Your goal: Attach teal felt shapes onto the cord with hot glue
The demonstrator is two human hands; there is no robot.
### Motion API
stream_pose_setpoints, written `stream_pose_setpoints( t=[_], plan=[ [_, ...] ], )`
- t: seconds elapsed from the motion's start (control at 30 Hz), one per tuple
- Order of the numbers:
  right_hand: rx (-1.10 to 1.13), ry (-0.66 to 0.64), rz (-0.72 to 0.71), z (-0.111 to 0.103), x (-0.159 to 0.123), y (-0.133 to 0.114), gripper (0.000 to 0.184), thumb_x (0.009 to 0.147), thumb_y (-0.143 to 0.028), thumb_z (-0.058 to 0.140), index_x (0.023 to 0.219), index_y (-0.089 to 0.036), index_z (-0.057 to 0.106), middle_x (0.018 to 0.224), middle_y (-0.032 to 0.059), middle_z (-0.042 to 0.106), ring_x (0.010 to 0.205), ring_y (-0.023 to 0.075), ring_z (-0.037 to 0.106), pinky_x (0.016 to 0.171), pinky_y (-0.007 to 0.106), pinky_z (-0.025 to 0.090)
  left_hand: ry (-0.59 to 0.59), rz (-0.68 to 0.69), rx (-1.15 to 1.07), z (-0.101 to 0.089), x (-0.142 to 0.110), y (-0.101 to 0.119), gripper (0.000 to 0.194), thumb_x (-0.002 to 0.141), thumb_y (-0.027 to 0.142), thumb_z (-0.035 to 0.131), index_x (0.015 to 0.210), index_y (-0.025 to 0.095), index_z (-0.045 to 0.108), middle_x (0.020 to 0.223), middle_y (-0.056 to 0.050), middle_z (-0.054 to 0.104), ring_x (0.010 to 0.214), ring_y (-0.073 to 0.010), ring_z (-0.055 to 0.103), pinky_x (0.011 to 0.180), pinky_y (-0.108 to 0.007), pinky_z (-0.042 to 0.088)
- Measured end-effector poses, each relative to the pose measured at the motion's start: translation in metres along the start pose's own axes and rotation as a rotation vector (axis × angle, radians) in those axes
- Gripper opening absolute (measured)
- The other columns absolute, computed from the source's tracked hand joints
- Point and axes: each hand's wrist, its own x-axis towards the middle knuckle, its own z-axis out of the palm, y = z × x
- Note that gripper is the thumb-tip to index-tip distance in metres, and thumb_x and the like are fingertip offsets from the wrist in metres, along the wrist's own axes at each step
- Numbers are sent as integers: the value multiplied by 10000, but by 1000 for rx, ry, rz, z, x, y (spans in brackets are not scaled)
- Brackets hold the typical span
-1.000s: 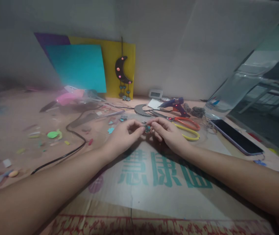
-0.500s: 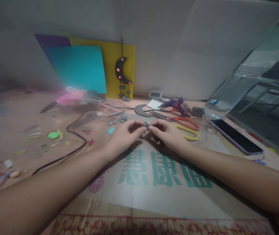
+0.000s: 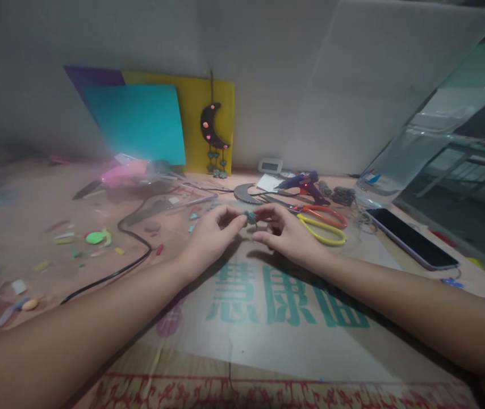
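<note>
My left hand (image 3: 217, 230) pinches a small teal-and-grey craft piece (image 3: 250, 217) between thumb and fingertips. Its exact shape is too small to make out. My right hand (image 3: 283, 230) is at the piece's right side, index fingertip close to or touching it, thumb apart below. A thin dark strand seems to hang from the piece. Just beyond the hands lies a grey crescent moon (image 3: 247, 193). Small teal cut-outs (image 3: 193, 216) rest beside my left hand. Scissors with one orange and one yellow handle (image 3: 323, 232) lie to the right of my right hand.
A purple glue gun (image 3: 306, 184), its red light on, lies behind the scissors. A phone (image 3: 410, 237) is at the right, grey yarn (image 3: 343, 195) nearby. A decorated moon hanging (image 3: 210, 128) leans at the back. A black cable (image 3: 134, 271) and scraps cover the left.
The piece has shifted slightly left with my left hand and shows more teal. My right thumb has come off it and dropped below, parting from the index finger.
</note>
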Motion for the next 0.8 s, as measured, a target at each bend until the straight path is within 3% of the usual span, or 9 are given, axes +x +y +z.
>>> stream_pose_setpoints(
  t=[0.17, 0.33, 0.5, 0.8],
  plan=[
    [-16, -60, 23, 2, 1, 0, 365, 789, -270, 694, 1075, -199, 478, 784, -21, 625, 571, 96, 513, 522, 228, 401, -5, 20, -7, -1, -1, 0, 163, 843, 320, 595, 840, 158, 606, 816, -26, 641, 775, -169, 611, 702, -273, 478],
    [-7, 43, 42, 0, -2, -3, 190, 864, -357, 605, 924, -190, 538, 697, -43, 560, 540, 92, 510, 500, 222, 395, 12, 42, 45, -3, -1, 2, 163, 864, 318, 579, 848, 159, 611, 830, -22, 629, 793, -166, 589, 723, -278, 455],
    [-127, 88, 9, -2, -3, -6, 217, 889, -353, 571, 765, -175, 583, 625, -38, 555, 535, 93, 486, 515, 226, 376, 7, 42, 85, -3, -2, 4, 163, 876, 303, 566, 859, 152, 625, 846, -29, 632, 816, -172, 586, 749, -293, 444],
    [-165, 24, -2, -2, -5, -5, 298, 972, -364, 430, 808, -182, 600, 585, -39, 573, 534, 97, 515, 542, 222, 379, 2, 58, 41, 0, -1, -4, 175, 865, 323, 567, 855, 155, 617, 832, -31, 636, 782, -173, 590, 725, -308, 462]
  ],
)
